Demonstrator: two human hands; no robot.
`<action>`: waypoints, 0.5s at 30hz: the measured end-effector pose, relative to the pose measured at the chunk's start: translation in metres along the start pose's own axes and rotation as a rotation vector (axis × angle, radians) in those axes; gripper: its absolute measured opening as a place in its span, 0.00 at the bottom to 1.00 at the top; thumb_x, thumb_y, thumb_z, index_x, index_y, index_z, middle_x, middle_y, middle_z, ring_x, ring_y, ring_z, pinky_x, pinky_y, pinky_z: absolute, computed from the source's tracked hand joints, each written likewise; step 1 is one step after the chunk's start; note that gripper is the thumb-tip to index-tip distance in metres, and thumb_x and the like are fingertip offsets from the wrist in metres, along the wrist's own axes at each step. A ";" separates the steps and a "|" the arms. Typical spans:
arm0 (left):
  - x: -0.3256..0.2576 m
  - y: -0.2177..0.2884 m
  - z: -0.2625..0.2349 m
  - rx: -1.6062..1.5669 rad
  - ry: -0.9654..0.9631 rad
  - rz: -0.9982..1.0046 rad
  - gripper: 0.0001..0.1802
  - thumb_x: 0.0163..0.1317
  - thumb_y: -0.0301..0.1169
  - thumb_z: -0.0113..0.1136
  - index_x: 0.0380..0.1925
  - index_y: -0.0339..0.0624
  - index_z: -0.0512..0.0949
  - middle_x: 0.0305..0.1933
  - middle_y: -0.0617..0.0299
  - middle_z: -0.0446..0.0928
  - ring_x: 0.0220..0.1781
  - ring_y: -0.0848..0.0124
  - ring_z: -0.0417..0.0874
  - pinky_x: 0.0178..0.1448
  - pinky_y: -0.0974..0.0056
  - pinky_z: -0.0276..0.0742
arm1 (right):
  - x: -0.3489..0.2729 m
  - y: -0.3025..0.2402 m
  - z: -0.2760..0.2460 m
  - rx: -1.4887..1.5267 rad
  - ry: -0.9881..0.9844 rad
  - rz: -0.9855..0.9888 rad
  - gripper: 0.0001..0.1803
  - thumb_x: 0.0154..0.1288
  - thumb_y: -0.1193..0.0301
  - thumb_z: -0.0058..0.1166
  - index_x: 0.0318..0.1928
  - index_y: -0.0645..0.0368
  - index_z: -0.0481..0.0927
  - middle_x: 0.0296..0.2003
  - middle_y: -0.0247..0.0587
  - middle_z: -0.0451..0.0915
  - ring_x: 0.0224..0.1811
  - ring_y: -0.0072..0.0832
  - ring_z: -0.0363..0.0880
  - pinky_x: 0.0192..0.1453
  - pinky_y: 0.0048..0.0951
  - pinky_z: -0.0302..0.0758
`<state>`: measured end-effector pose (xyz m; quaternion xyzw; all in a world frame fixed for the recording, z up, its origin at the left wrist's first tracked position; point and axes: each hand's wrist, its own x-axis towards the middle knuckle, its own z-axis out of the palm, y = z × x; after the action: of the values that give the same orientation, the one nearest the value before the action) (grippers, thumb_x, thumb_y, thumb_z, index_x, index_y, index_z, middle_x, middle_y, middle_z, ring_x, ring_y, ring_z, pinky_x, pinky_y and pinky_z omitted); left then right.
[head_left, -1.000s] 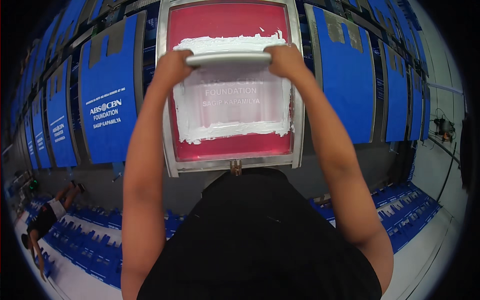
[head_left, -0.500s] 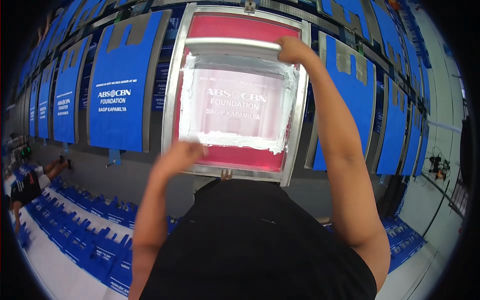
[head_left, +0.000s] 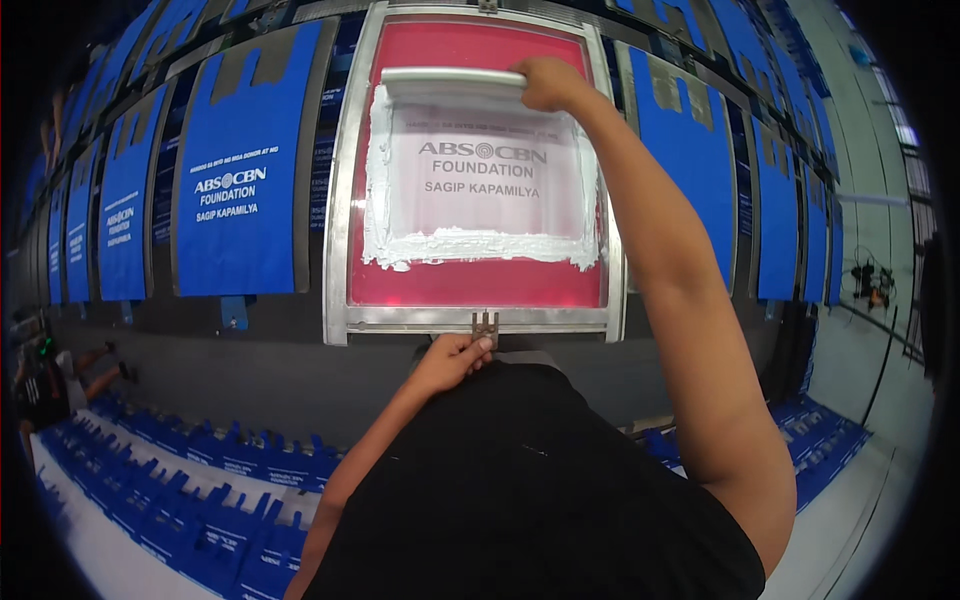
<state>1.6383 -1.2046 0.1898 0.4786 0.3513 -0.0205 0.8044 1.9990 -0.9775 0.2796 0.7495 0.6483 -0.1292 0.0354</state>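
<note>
A screen-printing frame (head_left: pixel 400 320) with a pink-red mesh (head_left: pixel 430 288) lies before me. White ink (head_left: pixel 500 246) is smeared round a pale stencil panel (head_left: pixel 480 210) showing lettering and a round emblem. Toward the far end, my right hand (head_left: pixel 550 84) is closed round the right end of a squeegee (head_left: pixel 445 77), which lies crosswise at the panel's top edge. My left hand (head_left: pixel 452 362) pinches a small metal bracket (head_left: pixel 486 324) at the middle of the frame's near edge. What lies under the mesh is mostly hidden.
Blue bags (head_left: pixel 236 190) with printing lie on boards in a row to the left. More blue bags (head_left: pixel 685 180) continue the row on the right. Several printed bags (head_left: pixel 225 530) are spread out at lower left. A person (head_left: pixel 45 390) is partly visible at the far left.
My left hand has moved from the frame's lower left side down to the bracket and closed on it. My right hand remains on the squeegee. The stencil lettering now looks darker.
</note>
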 end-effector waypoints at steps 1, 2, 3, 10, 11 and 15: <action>0.000 -0.002 -0.001 -0.022 0.016 -0.010 0.23 0.69 0.47 0.55 0.27 0.37 0.81 0.22 0.69 0.74 0.24 0.81 0.70 0.30 0.74 0.68 | -0.015 -0.008 0.003 0.016 -0.025 -0.008 0.28 0.44 0.74 0.52 0.52 0.48 0.82 0.45 0.47 0.83 0.50 0.43 0.81 0.54 0.41 0.77; 0.000 -0.005 0.000 -0.051 0.035 -0.023 0.23 0.69 0.47 0.55 0.27 0.38 0.81 0.22 0.69 0.74 0.24 0.82 0.70 0.30 0.74 0.67 | -0.039 -0.022 0.009 0.031 -0.057 -0.021 0.30 0.44 0.75 0.53 0.54 0.49 0.81 0.45 0.49 0.83 0.49 0.44 0.81 0.54 0.41 0.77; 0.001 -0.008 0.003 -0.083 0.051 -0.035 0.23 0.69 0.47 0.55 0.27 0.38 0.81 0.22 0.70 0.74 0.24 0.82 0.70 0.30 0.74 0.67 | -0.071 -0.039 0.012 -0.005 -0.065 -0.054 0.29 0.43 0.74 0.55 0.52 0.48 0.81 0.42 0.48 0.84 0.47 0.44 0.81 0.51 0.41 0.78; 0.012 -0.018 0.008 -0.032 0.074 -0.110 0.21 0.69 0.45 0.56 0.29 0.37 0.81 0.24 0.68 0.76 0.25 0.82 0.71 0.30 0.74 0.68 | -0.254 -0.099 0.081 0.134 0.218 -0.126 0.19 0.43 0.80 0.54 0.41 0.58 0.77 0.34 0.41 0.78 0.42 0.42 0.76 0.46 0.43 0.71; 0.014 -0.020 0.009 -0.007 0.090 -0.134 0.21 0.69 0.45 0.56 0.30 0.37 0.81 0.24 0.68 0.76 0.25 0.82 0.72 0.30 0.73 0.69 | -0.255 -0.098 0.083 0.141 0.203 -0.114 0.19 0.44 0.79 0.56 0.42 0.58 0.77 0.36 0.41 0.78 0.42 0.42 0.76 0.47 0.44 0.70; 0.020 -0.022 0.013 0.261 0.244 -0.132 0.24 0.68 0.48 0.55 0.32 0.36 0.83 0.24 0.62 0.80 0.27 0.74 0.78 0.36 0.68 0.74 | -0.237 -0.065 0.050 0.054 0.167 -0.064 0.25 0.47 0.70 0.65 0.50 0.54 0.78 0.42 0.41 0.82 0.48 0.39 0.77 0.57 0.46 0.67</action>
<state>1.6524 -1.2206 0.1649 0.5538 0.4714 -0.0605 0.6837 1.8976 -1.2062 0.2954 0.7372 0.6690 -0.0846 -0.0431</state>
